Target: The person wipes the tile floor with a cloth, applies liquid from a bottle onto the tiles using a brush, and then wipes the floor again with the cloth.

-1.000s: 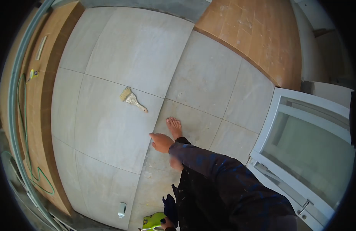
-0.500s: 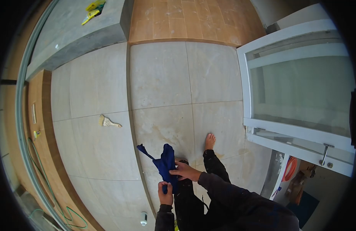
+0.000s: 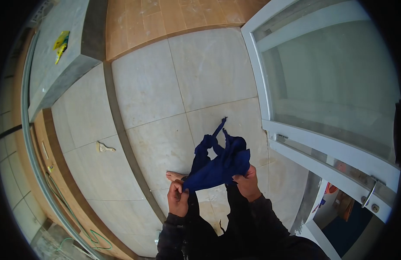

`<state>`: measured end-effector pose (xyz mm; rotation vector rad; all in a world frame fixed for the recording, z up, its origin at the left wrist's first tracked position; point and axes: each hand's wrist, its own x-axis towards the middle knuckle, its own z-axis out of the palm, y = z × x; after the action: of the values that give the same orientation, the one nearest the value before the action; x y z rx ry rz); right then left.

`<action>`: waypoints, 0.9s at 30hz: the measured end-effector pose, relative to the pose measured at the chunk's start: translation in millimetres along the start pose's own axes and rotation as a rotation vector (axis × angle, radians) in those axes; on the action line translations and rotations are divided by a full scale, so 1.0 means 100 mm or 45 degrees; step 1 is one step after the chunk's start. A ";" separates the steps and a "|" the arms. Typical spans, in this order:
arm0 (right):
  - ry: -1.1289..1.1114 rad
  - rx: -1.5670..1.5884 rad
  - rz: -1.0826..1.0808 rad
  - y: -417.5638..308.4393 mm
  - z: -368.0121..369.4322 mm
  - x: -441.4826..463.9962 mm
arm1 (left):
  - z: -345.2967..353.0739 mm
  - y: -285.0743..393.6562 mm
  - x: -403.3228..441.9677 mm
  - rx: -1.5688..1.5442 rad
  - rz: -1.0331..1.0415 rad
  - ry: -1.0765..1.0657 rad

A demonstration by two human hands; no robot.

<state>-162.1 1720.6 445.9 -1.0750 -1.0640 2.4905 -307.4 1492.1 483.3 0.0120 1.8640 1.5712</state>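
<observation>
A dark blue cloth (image 3: 217, 167) is stretched between my two hands above my legs, its loose folds and a thin strip flung out ahead over the tiles. My left hand (image 3: 178, 198) pinches its left corner. At the right end, my right hand (image 3: 249, 183) grips the edge between thumb and fingers. I cannot tell whether the cloth is a rag or a garment. Beneath the cloth, one bare foot (image 3: 175, 175) shows on the floor.
A paintbrush (image 3: 106, 147) lies on the tiles at left, beyond a low step edge (image 3: 122, 130). Yellow packets (image 3: 61, 47) rest on the grey ledge. A white glazed door (image 3: 304, 130) stands at right. A green hose (image 3: 79, 240) runs along the left side.
The blue cloth has gone from bunched up to spread wide, swinging forward and right. My right hand has moved right, away from my left. The view has turned and shifted.
</observation>
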 end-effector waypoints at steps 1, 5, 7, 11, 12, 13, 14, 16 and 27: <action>0.002 -0.069 0.015 -0.25 -0.13 0.02 | 0.17 0.01 0.13 -0.016 0.074 0.031; -0.060 -0.063 -0.079 -1.06 -0.69 0.17 | 0.80 0.64 0.59 0.310 0.035 -0.265; -0.084 -0.073 -0.151 -1.40 -0.87 0.24 | 1.01 0.66 0.76 0.672 0.162 -0.428; -0.033 -0.017 -0.197 -1.81 -1.04 0.32 | 1.43 0.66 1.05 0.801 0.212 -0.446; 0.000 0.004 -0.229 -1.88 -1.11 0.37 | 1.51 0.62 1.15 0.793 0.335 -0.432; 0.019 0.020 -0.246 -1.91 -1.23 0.43 | 1.59 0.60 1.25 0.793 0.396 -0.429; 0.039 0.035 -0.263 -1.94 -1.35 0.49 | 1.67 0.58 1.36 0.793 0.458 -0.425; -0.044 -0.303 -0.366 -1.97 -1.76 0.64 | 1.81 0.51 1.59 0.775 0.457 -0.426; 0.870 -1.472 0.110 0.61 -3.87 1.83 | 2.18 -2.43 2.62 1.264 0.728 -1.215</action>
<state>-14.3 1967.7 123.4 -2.0159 -2.1980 1.1454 -297.9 1726.8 137.0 1.5357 1.6398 0.5248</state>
